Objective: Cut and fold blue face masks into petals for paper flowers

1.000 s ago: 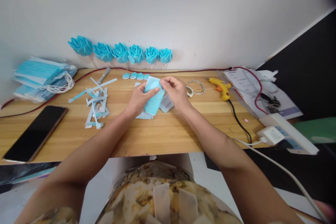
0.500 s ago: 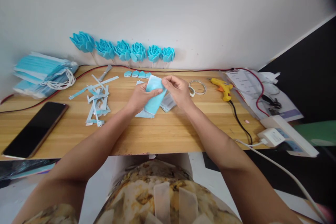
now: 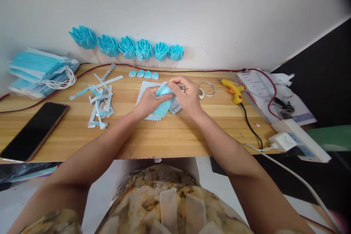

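Observation:
Between both hands is a blue piece of face mask fabric (image 3: 163,106), its top edge bending over under the fingers. My left hand (image 3: 149,101) grips it from the left, thumb lying across its front. On the upper right corner, my right hand (image 3: 186,93) pinches it with thumb and fingertips. Beneath lie pale blue fabric sheets (image 3: 142,89) on the wooden table, partly hidden by the left hand. A grey stack (image 3: 175,108) is partly covered by the right hand. Behind the hands, small folded blue petals (image 3: 147,74) sit in a row.
Blue fabric flowers (image 3: 127,47) on sticks stand along the wall. Cut strips (image 3: 101,104), a phone (image 3: 35,131) and packed face masks (image 3: 38,71) lie left. On the right are a tape roll (image 3: 207,89), a yellow glue gun (image 3: 232,90) and a power strip (image 3: 301,140) with cables.
The fabric piece, flat and upright before, is now bent over at its top. My right hand has curled further over it. The whole view has shifted slightly.

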Demonstrator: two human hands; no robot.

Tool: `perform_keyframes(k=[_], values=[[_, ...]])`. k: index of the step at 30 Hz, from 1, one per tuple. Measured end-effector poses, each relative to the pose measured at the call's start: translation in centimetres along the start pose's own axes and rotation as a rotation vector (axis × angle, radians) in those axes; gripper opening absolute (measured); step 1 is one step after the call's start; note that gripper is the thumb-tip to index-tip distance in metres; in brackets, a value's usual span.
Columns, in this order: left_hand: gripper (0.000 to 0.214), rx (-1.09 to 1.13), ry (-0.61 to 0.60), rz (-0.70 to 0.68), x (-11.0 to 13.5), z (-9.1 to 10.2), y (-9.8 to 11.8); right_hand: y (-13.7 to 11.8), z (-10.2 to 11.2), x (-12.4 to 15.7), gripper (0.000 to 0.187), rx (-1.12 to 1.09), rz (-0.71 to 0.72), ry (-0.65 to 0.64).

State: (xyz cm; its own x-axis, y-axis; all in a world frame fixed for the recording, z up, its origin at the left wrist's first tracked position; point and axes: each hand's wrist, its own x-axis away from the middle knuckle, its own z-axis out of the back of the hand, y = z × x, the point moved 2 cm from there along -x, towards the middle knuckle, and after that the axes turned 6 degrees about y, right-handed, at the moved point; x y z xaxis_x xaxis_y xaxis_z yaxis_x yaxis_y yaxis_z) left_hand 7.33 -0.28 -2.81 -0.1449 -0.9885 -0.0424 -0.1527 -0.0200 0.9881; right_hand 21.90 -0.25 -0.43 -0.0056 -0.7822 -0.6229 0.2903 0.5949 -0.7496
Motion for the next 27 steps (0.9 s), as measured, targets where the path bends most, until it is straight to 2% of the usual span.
perform_keyframes(k=[3,5,8,12,18,24,27], values=[[0.035,0.184,0.162,0.003,-0.3,0.6,0.4,1.0,-0.2,-0.1,0.04,-0.139,-0.163,0.007],[0.037,0.285,0.223,-0.006,-0.4,0.9,0.7,1.4,-0.5,0.0,0.044,-0.205,-0.245,-0.058],[0.036,0.352,0.254,-0.006,-0.6,1.0,0.9,1.6,-1.3,0.6,0.047,-0.201,-0.307,-0.21],[0.036,0.357,0.272,-0.021,-0.6,1.1,0.7,1.5,-2.1,1.5,0.047,-0.05,-0.362,-0.348],[0.041,0.299,0.286,-0.082,-0.9,1.7,0.6,1.7,-2.6,2.2,0.037,0.098,-0.277,-0.441],[0.043,0.204,0.272,-0.139,-1.0,2.2,0.9,1.7,-2.5,1.9,0.042,0.419,-0.081,-0.372],[0.044,0.189,0.288,-0.156,-1.1,2.3,0.7,1.8,-2.5,1.9,0.041,0.45,-0.081,-0.368]])
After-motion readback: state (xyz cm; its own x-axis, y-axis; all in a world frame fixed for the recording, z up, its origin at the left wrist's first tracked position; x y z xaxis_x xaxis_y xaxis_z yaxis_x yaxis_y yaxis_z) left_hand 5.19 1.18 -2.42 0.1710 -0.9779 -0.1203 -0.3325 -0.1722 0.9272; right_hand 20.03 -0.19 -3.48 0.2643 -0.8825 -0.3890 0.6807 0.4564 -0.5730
